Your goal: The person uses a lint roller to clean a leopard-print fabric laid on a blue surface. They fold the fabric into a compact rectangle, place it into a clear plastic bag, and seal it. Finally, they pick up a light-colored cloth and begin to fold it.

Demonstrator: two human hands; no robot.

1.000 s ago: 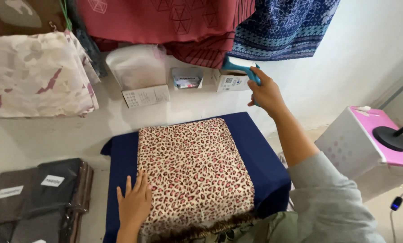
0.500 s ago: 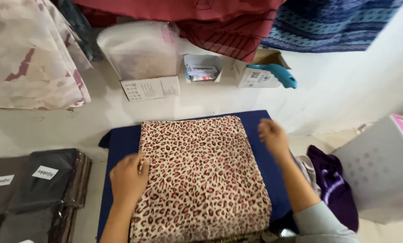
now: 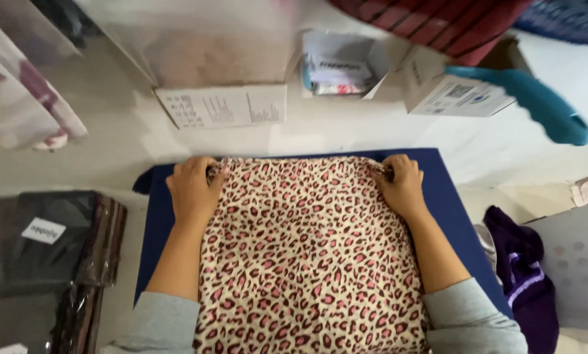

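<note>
Head view, folding in hand. Leopard-print cloth (image 3: 307, 262) lies flat, smooth on navy board (image 3: 448, 196), covering it near to far; judged early, no fold yet made. Left hand (image 3: 192, 190) closed on far left corner, right hand (image 3: 402, 187) closed on far right corner. Cloth: cream ground, pink-brown spots, soft. Far beyond: white boxes (image 3: 225, 105), teal-handled tool (image 3: 536, 105).

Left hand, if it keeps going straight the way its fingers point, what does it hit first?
The left hand grips the far left corner of the leopard-print fabric, pointing away from the person. Straight on, past bare white table, it would probably meet the white printed cardboard box first, though depth is uncertain.
</note>
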